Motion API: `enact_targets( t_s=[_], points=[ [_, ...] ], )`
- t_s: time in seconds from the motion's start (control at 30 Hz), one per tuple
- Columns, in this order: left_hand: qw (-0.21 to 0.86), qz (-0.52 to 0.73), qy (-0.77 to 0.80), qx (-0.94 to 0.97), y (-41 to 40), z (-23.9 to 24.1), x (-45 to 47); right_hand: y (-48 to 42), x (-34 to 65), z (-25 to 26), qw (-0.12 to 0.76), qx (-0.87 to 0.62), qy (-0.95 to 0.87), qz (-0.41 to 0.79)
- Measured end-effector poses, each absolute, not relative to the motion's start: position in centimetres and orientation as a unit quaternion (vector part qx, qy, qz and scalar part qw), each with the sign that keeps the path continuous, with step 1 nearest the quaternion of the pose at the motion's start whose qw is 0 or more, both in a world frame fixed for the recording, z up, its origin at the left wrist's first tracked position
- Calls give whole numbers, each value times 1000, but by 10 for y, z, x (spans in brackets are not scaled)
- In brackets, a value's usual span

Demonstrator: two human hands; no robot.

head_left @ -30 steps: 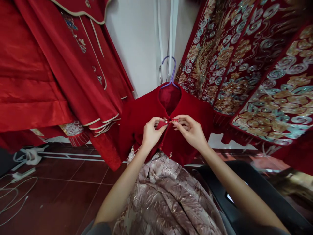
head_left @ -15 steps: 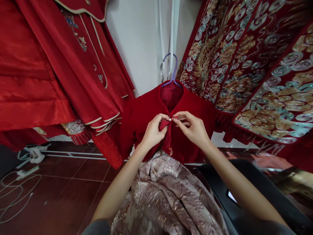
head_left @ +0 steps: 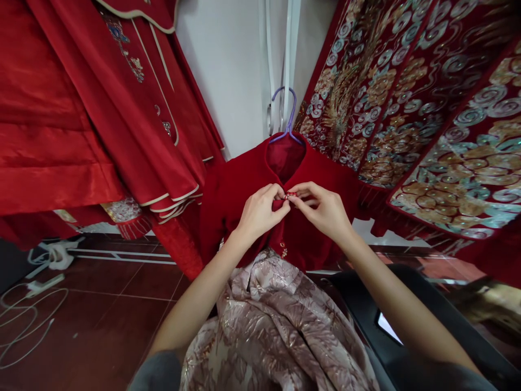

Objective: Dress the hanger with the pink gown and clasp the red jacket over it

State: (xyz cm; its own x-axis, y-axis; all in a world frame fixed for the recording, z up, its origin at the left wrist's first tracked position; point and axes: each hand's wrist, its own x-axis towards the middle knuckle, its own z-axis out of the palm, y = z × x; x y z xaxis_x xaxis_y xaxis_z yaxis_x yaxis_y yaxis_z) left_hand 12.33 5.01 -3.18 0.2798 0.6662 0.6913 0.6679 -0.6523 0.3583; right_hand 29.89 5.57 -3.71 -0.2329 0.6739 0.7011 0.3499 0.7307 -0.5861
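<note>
A dark red jacket (head_left: 240, 179) with a stand collar hangs in front of me on a purple hanger (head_left: 290, 117). Just below the collar, both my hands meet at the front opening. My left hand (head_left: 262, 209) pinches the fastening from the left, its thumb and fingers closed around it. From the right, my right hand (head_left: 323, 209) pinches the red-and-gold frog button (head_left: 291, 194) by its end. Fingertips partly cover the fastening, so whether its two halves are joined cannot be seen. Lower on the opening sits a gold ornament (head_left: 284, 249). Shiny mauve floral fabric (head_left: 280, 315) bunches beneath the jacket.
Red garments (head_left: 163, 136) with cream piping hang at left. Heavily embroidered red panels (head_left: 391, 108) hang at right. White cable (head_left: 36, 326) lies on the tiled floor (head_left: 109, 331). A lit phone (head_left: 388, 328) rests on a black surface (head_left: 366, 304) at lower right.
My left hand has shifted slightly right and its fingers have closed in on the fastening, nearer my right fingertips. My right hand stays almost in place.
</note>
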Motion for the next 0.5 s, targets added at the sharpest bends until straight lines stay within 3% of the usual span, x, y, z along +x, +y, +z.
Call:
enact_targets(
  t_s=[0.5],
  points=[
    [32, -363, -367, -856, 60, -19, 123, 72, 303, -28, 489, -297, -795, 200]
  ],
)
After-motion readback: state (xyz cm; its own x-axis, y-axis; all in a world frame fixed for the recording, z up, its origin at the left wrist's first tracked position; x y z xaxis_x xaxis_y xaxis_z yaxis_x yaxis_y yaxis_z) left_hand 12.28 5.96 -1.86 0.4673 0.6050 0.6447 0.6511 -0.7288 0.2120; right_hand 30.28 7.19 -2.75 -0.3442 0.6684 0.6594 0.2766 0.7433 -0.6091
